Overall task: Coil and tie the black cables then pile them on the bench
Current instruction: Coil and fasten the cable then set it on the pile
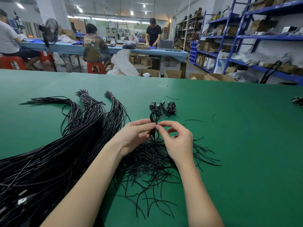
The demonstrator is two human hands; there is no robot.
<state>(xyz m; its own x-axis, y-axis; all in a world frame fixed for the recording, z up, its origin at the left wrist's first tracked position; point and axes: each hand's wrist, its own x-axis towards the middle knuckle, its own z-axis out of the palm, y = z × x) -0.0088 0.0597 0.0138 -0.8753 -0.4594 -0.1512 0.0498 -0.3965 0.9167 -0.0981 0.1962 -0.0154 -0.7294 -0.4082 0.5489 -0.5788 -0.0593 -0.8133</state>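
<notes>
My left hand point(132, 136) grips a coiled black cable point(153, 118) upright above the green bench point(229, 136). My right hand point(177, 141) pinches at the coil's middle with thumb and forefinger, where a thin tie seems to sit; the tie itself is too small to make out. Just beyond the hands lies a small pile of coiled, tied cables point(167, 108). Long uncoiled black cables point(54, 161) fan across the left of the bench in bound bundles. A heap of short black twist ties point(152, 163) lies under my wrists.
Stray ties point(193, 120) dot the bench to the right. Another small dark cable bunch point(297, 101) sits at the far right edge. Beyond the bench are cardboard boxes point(173, 73), blue shelving point(246, 36), and people working at a blue table point(68, 46).
</notes>
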